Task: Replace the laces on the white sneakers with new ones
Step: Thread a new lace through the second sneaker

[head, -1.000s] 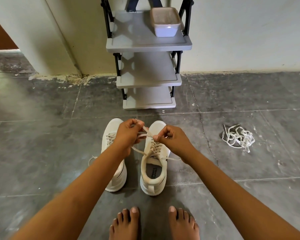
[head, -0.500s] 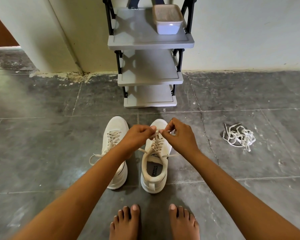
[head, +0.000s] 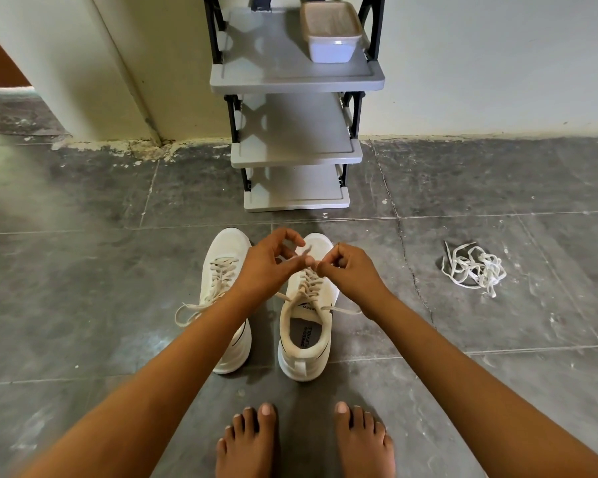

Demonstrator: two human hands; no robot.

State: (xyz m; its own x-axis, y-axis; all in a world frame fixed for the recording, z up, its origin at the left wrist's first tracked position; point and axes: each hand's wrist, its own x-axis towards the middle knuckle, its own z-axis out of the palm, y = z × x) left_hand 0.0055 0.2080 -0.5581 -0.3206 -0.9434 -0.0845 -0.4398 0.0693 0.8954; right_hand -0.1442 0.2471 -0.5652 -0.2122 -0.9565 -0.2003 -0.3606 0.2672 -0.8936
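Observation:
Two white sneakers stand side by side on the grey tiled floor, toes pointing away from me. The left sneaker (head: 225, 270) is laced with a beige lace whose loose ends trail to its left. Over the right sneaker (head: 306, 326) my left hand (head: 266, 267) and my right hand (head: 349, 270) meet above the front of the lacing, each pinching a strand of its beige lace (head: 309, 284). The lace's two free ends lie out to either side near the shoe's opening. A tangled heap of white laces (head: 473, 269) lies on the floor to the right.
A grey three-tier shoe rack (head: 296, 151) stands against the wall just beyond the sneakers, with a white plastic container (head: 330, 32) on its top shelf. My bare feet (head: 304, 439) stand right behind the sneakers. A wall corner juts out at the left.
Both hands have shifted forward along the right sneaker's lacing toward the toe and drawn close together. The sneakers and the white lace heap have not moved.

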